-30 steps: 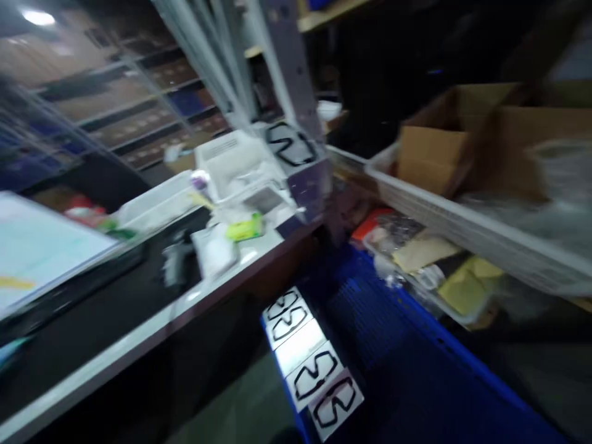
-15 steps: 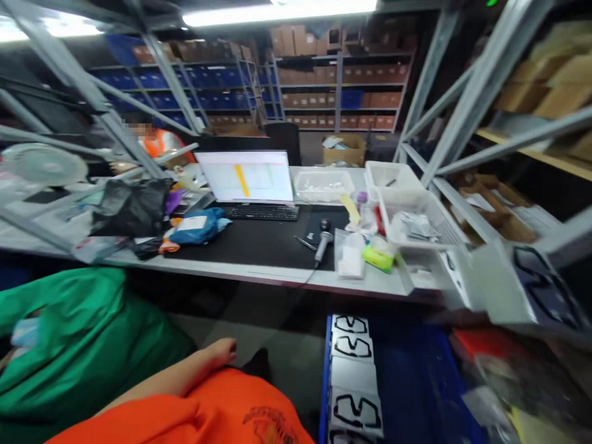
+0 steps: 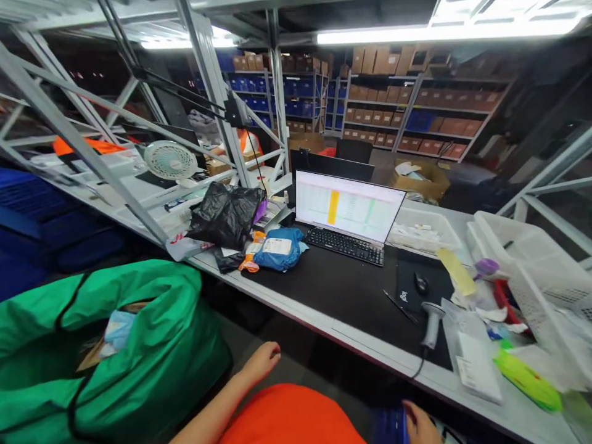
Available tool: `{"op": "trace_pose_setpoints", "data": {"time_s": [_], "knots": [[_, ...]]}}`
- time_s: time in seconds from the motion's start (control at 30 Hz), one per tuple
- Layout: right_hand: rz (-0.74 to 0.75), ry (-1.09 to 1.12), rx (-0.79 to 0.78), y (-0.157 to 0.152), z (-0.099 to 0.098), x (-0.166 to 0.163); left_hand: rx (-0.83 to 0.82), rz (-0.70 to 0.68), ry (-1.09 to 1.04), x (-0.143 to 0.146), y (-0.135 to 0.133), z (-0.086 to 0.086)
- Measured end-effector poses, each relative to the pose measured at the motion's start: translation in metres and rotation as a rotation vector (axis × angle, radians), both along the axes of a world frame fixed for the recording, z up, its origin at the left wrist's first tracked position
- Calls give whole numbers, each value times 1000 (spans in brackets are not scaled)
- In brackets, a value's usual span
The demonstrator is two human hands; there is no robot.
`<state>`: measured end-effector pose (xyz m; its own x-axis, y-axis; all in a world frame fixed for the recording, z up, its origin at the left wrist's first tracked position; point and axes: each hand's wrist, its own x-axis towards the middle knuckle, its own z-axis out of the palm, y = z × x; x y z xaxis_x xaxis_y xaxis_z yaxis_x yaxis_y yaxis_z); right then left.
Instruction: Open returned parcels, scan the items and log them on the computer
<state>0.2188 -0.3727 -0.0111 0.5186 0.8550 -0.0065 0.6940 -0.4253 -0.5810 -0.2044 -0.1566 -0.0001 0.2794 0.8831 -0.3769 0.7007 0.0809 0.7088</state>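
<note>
Two bare hands show. The left hand (image 3: 263, 362) hangs in mid-air, near and just left of the middle, well apart from the counter (image 3: 446, 379); its fingers are bent inward with nothing seen in them, though how far they close I cannot tell. The right hand (image 3: 422, 425) is at the near edge, right of the middle, its thumb side against one blue bin (image 3: 393, 428). Whether its fingers grip the bin I cannot tell, because the bottom edge cuts them off.

The bin stands below the front of the counter, near and to the right. Only a small piece of it shows: deep blue, dark and a little blurred.

On the counter are one lit monitor (image 3: 349, 206), one black keyboard (image 3: 346, 245), one mouse (image 3: 420, 283), one pen (image 3: 400, 305) and one grey scanner (image 3: 432, 325) with a cable. To the left lie one crumpled black bag (image 3: 229, 214) and one blue parcel (image 3: 277, 250) bearing a white label; farther left stands one pale fan (image 3: 170, 160). To the right is one yellow-green packet (image 3: 527, 377).

One large green sack (image 3: 180, 345) gapes near on the left, a light-blue package (image 3: 118, 333) inside. One person in an orange vest (image 3: 250, 143) sits far off, left of the monitor.
</note>
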Motion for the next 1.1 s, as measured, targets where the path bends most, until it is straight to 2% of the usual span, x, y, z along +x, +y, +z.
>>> {"op": "trace_pose_setpoints", "data": {"time_s": [0.1,0.2,0.27,0.37,0.53,0.7,0.9,1.0,1.1], "knots": [[166,-17,61,63,-2,-16,16,118,-25,-24,33,10],[226,-81,124,131,6,-3,30,230,-84,-31,69,16],[165,-117,124,173,11,24,43,299,-134,-27,95,20],[6,-191,106,230,16,81,57,400,-194,-17,136,27],[-298,-309,79,299,9,164,15,526,-254,-6,190,39],[-483,-376,58,326,-18,195,-77,614,-260,6,225,39],[-594,-458,42,335,-44,214,-319,1072,-481,51,258,40],[-585,-496,35,339,-51,223,-421,1204,-579,71,274,42],[-570,-518,27,340,-56,227,-484,1266,-560,78,288,38]]}}
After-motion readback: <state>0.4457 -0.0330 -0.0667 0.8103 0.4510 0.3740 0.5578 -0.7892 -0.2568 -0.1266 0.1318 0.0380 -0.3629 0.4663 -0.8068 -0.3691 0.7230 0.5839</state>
